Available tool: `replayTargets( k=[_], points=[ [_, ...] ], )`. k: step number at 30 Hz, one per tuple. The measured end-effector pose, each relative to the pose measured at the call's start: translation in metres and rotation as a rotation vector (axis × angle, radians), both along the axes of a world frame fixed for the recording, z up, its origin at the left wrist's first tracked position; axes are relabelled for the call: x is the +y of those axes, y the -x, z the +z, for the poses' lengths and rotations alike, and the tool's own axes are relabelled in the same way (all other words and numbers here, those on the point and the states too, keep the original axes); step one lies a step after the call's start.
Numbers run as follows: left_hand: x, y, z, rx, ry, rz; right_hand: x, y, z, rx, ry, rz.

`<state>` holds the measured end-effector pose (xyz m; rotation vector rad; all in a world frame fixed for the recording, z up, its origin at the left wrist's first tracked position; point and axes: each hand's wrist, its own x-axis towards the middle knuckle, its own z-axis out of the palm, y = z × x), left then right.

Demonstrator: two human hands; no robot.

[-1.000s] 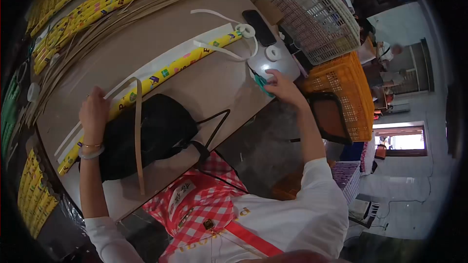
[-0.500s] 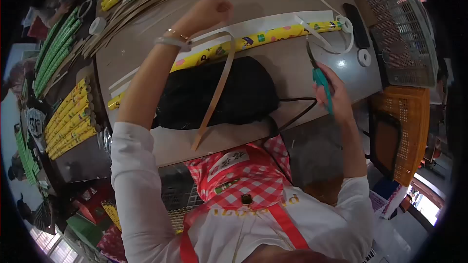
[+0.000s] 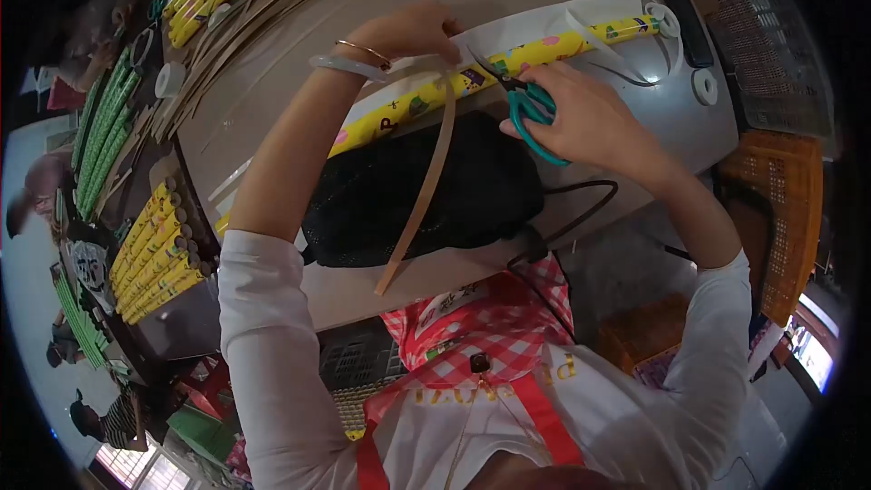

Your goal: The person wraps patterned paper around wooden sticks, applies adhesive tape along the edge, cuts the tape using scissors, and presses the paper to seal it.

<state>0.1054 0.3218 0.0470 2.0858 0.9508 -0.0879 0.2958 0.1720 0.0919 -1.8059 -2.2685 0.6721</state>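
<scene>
My right hand (image 3: 581, 118) grips teal-handled scissors (image 3: 531, 115), whose blades point up and left over a long yellow patterned roll (image 3: 535, 53). Close to the blade tips, my left hand (image 3: 417, 32) is closed at the roll's white paper edge (image 3: 508, 27); what its fingers pinch is too small to name. A brown strip (image 3: 425, 191) hangs down from near that hand across a black bag (image 3: 490, 181). At the roll's right end a white tape roll (image 3: 667, 22) has a loose white strip curling from it.
A second white tape roll (image 3: 705, 87) and a black phone (image 3: 682, 23) lie at the right. Long brown strips (image 3: 263, 14) and another tape roll (image 3: 170, 79) are at the upper left. Stacked yellow rolls (image 3: 159, 254) stand left; an orange crate (image 3: 782, 227) stands right. People are at the far left.
The scissors in my right hand have moved up and left onto the yellow roll. My left hand has shifted down and right to the paper edge.
</scene>
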Motion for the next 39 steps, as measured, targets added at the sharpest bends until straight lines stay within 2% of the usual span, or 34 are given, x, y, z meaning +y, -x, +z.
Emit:
replayTargets(
  k=[4,14,16,20,22,26,28,31,39],
  points=[
    [-0.004,-0.002,0.014,0.027,0.011,-0.054,0.004,0.005,0.004,-0.075,0.046,0.011],
    [0.011,-0.003,-0.001,0.085,0.039,-0.051,0.002,0.011,0.01,-0.115,0.106,-0.002],
    [0.007,-0.004,0.019,0.16,0.175,-0.027,0.003,0.013,0.01,-0.127,0.123,-0.013],
    [0.015,-0.004,0.01,0.17,0.212,-0.028,0.005,0.013,0.006,-0.129,0.129,-0.019],
    [0.018,-0.005,0.016,0.196,0.188,-0.119,0.007,0.011,0.007,-0.135,0.118,0.004],
    [0.018,-0.006,0.018,0.184,0.219,-0.112,0.007,0.01,0.002,-0.138,0.108,-0.024],
    [0.022,-0.006,0.012,0.145,0.344,-0.067,0.007,0.01,0.004,-0.144,0.108,-0.016],
    [0.025,-0.007,0.008,0.174,0.383,-0.048,0.009,0.011,0.007,-0.175,0.12,-0.005],
    [0.03,-0.005,0.001,0.145,0.387,-0.106,0.008,0.012,0.009,-0.211,0.074,0.003]
  ],
)
